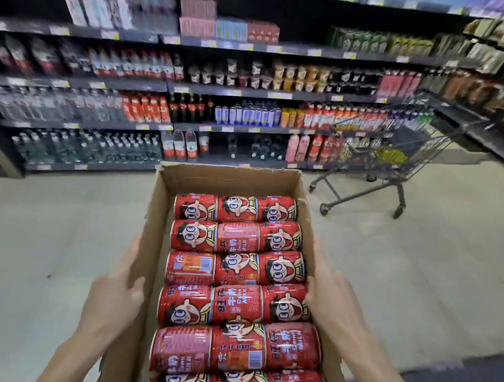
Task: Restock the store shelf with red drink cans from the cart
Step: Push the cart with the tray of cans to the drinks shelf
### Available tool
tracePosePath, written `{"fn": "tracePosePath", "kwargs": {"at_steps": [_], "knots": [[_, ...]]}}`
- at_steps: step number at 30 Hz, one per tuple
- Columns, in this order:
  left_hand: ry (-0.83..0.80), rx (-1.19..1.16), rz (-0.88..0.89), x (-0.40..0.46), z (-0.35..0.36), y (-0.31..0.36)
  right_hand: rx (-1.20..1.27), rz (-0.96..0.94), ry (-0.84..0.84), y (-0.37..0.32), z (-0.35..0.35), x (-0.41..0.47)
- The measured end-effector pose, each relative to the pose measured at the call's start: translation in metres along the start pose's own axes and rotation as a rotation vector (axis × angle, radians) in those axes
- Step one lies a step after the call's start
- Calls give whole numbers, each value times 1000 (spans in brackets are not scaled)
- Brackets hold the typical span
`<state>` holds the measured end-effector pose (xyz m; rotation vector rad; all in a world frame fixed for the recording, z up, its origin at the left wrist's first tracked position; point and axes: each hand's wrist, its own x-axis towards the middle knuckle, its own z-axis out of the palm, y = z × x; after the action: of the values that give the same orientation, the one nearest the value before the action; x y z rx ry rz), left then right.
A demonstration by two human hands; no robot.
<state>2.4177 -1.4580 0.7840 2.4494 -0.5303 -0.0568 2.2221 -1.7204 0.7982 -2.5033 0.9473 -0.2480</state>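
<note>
Here, an open cardboard box (231, 179) is carried between two hands. The left hand (114, 294) is pressed flat against the box's left outer wall, its fingers fairly straight and close together, the thumb laid on the wall's upper edge. The right hand (331, 296) is set against the right outer wall in the same manner, fingers extended and narrow, the thumb touching the edge just beside the nearest can. Between the two sets of fingers, the red cans (235, 274) are packed on their sides in rows of three, filling the box from its near end almost to the far wall. Beyond the fingertips, the store shelves (168, 86) are seen across the pale floor (36, 222), blurred and stocked with bottles. Ahead and to the right of the right fingers, well apart from them, a wire cart (394, 158) is parked by the shelves.
</note>
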Motion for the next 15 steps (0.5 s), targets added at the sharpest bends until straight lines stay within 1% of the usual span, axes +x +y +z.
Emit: {"fn": "tracePosePath", "kwargs": {"at_steps": [3, 7, 11, 15], "knots": [[-34, 13, -7, 75, 24, 11, 6, 14, -6, 3, 7, 71], [-80, 7, 27, 182, 64, 29, 4, 84, -18, 11, 15, 167], [-104, 14, 112, 304, 99, 61, 12, 173, -1, 17, 15, 271], [-122, -11, 221, 407, 131, 109, 108, 247, 46, 20, -4, 354]]}}
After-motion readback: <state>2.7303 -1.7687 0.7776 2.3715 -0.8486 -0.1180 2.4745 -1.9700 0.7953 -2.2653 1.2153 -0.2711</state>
